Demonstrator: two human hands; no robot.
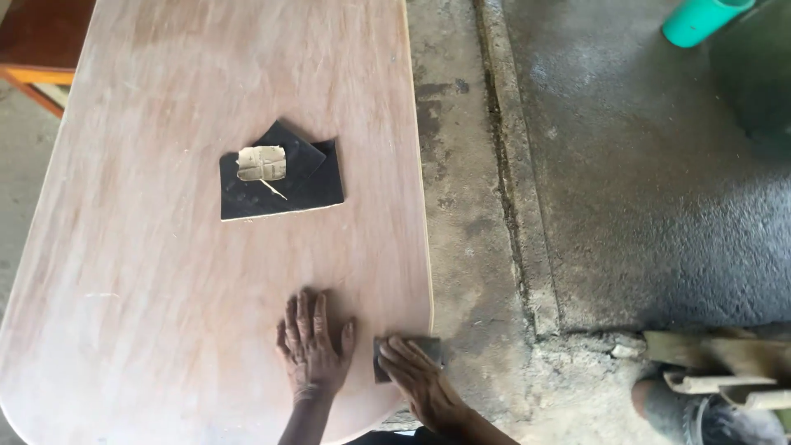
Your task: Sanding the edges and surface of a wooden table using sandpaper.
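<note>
A large rounded plywood board [165, 272] fills the left of the head view. My left hand [313, 350] lies flat on it, fingers spread, near the board's right edge. My right hand [420, 383] presses a small dark piece of sandpaper [384, 356] against the board's right edge, just beside the left hand. Farther up the board lie two dark sandpaper sheets [284, 185], overlapping, with a small worn tan scrap [262, 163] on top of them.
A rough concrete floor [626, 189] with a long crack runs to the right of the board. A teal cylinder [700, 18] lies at the top right. Wood offcuts [725, 363] sit at the bottom right. An orange wooden frame [37, 78] shows at the top left.
</note>
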